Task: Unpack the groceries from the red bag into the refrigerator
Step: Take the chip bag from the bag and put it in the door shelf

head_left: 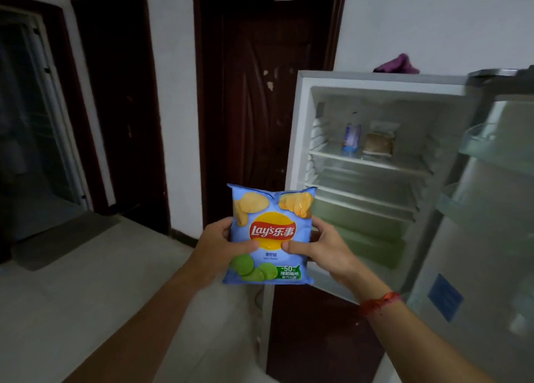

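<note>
A dark wooden door [260,94] with chipped spots stands at twelve o'clock, and a second dark door [115,94] at ten o'clock, set in the white wall [176,94]. A grey mat [63,238] lies on the pale floor [86,310] at eight o'clock. A purple cloth [397,64] sits bunched at two o'clock.

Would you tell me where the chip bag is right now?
Head view, centre: the chip bag held upright between the left hand and right hand, before the open refrigerator.
</note>
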{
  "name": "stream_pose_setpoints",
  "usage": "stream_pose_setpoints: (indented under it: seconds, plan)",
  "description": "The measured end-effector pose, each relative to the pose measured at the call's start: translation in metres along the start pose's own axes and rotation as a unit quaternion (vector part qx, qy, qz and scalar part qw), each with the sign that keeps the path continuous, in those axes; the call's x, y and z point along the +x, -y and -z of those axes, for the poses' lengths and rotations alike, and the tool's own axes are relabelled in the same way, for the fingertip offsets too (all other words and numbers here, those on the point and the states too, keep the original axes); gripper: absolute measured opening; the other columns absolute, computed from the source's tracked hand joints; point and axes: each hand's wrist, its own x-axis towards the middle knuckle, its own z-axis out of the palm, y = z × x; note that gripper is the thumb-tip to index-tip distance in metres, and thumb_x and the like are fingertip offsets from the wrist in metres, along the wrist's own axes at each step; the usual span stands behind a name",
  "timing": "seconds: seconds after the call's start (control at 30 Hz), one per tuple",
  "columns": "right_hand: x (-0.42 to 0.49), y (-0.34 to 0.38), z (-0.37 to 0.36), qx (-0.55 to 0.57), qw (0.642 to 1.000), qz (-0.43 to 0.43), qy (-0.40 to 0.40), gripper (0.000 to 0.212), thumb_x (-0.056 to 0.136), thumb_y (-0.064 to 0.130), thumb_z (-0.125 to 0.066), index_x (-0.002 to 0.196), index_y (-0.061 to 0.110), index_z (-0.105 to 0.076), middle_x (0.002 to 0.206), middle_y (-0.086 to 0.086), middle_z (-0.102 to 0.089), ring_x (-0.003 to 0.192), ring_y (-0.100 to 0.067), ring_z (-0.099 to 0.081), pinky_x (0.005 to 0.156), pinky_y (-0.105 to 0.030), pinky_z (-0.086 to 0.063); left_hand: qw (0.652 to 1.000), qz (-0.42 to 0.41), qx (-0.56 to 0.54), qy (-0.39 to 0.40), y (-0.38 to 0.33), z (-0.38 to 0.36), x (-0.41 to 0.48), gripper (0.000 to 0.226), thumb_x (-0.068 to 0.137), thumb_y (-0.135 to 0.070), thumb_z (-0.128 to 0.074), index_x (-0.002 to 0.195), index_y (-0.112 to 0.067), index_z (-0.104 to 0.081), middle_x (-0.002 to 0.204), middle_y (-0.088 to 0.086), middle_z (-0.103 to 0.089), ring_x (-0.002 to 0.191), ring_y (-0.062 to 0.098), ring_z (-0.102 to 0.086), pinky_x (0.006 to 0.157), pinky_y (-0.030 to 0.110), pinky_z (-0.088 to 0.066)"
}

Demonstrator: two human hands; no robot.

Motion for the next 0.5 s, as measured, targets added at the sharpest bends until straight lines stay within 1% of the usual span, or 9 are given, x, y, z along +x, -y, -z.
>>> stream_pose_setpoints:
  seconds: [0.13, 0.3, 0.43, 0.5]
  plan:
    - [0.033, 0.002, 0.006, -0.008, 0.998, -0.002, -0.057, 0.051, 0.075, -0.002, -0.085, 0.119, 0.012, -0.065, 0.103, -0.009, -0.079, 0.093, -0.028, -0.077, 0.075, -0.038, -0.063, 0.998, 0.000, -0.023, 0.060, 0.007, 0.005, 0.061, 0.037, 0.073, 0.007, -0.078, 0.107, -0.006, -0.068, 0.100, 0.009, -0.077, 0.093, 0.026, -0.074, 0.072, 0.032, -0.060]
    - [0.058, 0.003, 0.026, -0.022, 0.993, -0.001, -0.116, 0.048, 0.075, -0.004, -0.085, 0.116, 0.010, -0.066, 0.102, -0.008, -0.079, 0.092, -0.026, -0.077, 0.072, -0.033, -0.062, 0.992, 0.010, -0.052, 0.110, 0.021, -0.012, 0.119, 0.040, 0.072, 0.005, -0.080, 0.108, -0.008, -0.068, 0.102, 0.009, -0.076, 0.095, 0.026, -0.073, 0.078, 0.036, -0.061]
    - [0.068, -0.003, 0.052, -0.034, 0.986, 0.006, -0.161, 0.050, 0.074, -0.006, -0.084, 0.119, 0.008, -0.066, 0.105, -0.008, -0.079, 0.096, -0.026, -0.076, 0.080, -0.035, -0.063, 0.985, 0.010, -0.067, 0.160, 0.034, -0.040, 0.158, 0.041, 0.070, 0.004, -0.080, 0.107, -0.010, -0.068, 0.099, 0.007, -0.077, 0.093, 0.024, -0.074, 0.074, 0.032, -0.060]
    - [0.071, -0.003, 0.067, -0.040, 0.983, 0.012, -0.179, 0.051, 0.075, -0.006, -0.083, 0.121, 0.008, -0.065, 0.106, -0.008, -0.078, 0.096, -0.025, -0.076, 0.078, -0.033, -0.062, 0.980, 0.012, -0.077, 0.185, 0.039, -0.056, 0.177, 0.044, 0.067, 0.001, -0.082, 0.107, -0.010, -0.068, 0.100, 0.007, -0.077, 0.094, 0.025, -0.074, 0.074, 0.032, -0.060]
